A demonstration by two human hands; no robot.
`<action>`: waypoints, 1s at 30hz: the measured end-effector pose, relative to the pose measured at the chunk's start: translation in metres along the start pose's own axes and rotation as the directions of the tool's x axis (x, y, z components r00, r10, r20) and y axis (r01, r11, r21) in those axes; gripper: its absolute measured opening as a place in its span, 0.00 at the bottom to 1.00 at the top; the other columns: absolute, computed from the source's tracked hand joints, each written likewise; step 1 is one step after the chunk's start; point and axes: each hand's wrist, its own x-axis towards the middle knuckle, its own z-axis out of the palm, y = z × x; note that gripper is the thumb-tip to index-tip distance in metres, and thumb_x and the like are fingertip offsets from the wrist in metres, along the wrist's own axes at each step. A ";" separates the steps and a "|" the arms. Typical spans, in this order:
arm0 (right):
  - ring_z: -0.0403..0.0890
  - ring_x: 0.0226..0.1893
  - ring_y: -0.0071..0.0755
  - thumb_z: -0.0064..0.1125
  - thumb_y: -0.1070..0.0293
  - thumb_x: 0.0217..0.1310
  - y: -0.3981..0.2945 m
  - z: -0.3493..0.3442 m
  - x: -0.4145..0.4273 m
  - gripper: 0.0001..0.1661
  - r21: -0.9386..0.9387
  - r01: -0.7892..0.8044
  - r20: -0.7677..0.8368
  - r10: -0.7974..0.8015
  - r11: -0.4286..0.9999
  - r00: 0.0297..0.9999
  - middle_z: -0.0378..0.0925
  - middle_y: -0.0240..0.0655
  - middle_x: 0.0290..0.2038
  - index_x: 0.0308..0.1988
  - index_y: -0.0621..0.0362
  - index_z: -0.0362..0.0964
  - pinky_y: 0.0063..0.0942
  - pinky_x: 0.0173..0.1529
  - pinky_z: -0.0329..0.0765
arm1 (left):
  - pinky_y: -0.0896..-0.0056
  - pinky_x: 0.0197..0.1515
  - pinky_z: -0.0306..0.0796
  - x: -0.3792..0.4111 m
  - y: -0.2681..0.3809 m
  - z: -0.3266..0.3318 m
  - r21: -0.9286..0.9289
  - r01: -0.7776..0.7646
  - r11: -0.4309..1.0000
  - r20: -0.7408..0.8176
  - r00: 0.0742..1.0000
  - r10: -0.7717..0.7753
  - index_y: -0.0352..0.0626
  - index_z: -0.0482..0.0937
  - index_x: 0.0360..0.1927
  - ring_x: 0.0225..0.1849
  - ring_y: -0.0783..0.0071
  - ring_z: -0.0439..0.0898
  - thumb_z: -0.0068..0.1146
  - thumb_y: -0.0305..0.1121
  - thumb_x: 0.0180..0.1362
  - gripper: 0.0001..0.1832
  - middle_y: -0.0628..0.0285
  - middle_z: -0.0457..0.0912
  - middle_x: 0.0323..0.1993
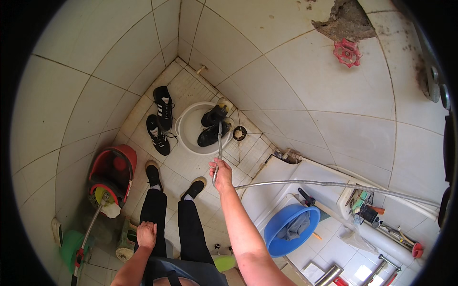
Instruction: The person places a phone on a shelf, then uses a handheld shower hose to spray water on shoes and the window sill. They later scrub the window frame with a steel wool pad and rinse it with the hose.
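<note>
My right hand (pixel 221 173) is closed around a flexible metal shower hose (pixel 219 144), whose upper end reaches over a white plastic basin (pixel 181 141). Whitish liquid lies in the basin. Two black shoes (pixel 211 134) rest at its right side, partly over the rim. To the left of the basin, a pair of black sneakers with white stripes (pixel 164 107) lies on the tiled floor. My left hand (pixel 146 234) is over my left thigh, its fingers curled, with nothing visible in it. Whether water flows from the hose cannot be told.
A red mop bucket (pixel 132 161) with a mop stands at the left wall. Near the basin is a round floor drain (pixel 239 133). At the right, a blue basin (pixel 311 232) holding grey cloth sits by a white bathtub (pixel 297 171). The hose crosses to the right wall.
</note>
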 end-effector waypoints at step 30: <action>0.72 0.19 0.24 0.44 0.61 0.69 0.003 0.005 -0.036 0.15 -0.096 -0.024 0.033 0.027 0.995 0.999 0.79 0.40 0.34 0.47 0.58 0.70 0.20 0.20 0.71 | 0.60 0.39 0.69 0.011 0.264 -0.275 -0.553 -0.825 -0.118 -0.740 0.421 0.525 0.71 0.71 0.51 0.25 0.70 0.73 0.53 0.27 0.54 0.24 0.63 0.78 0.25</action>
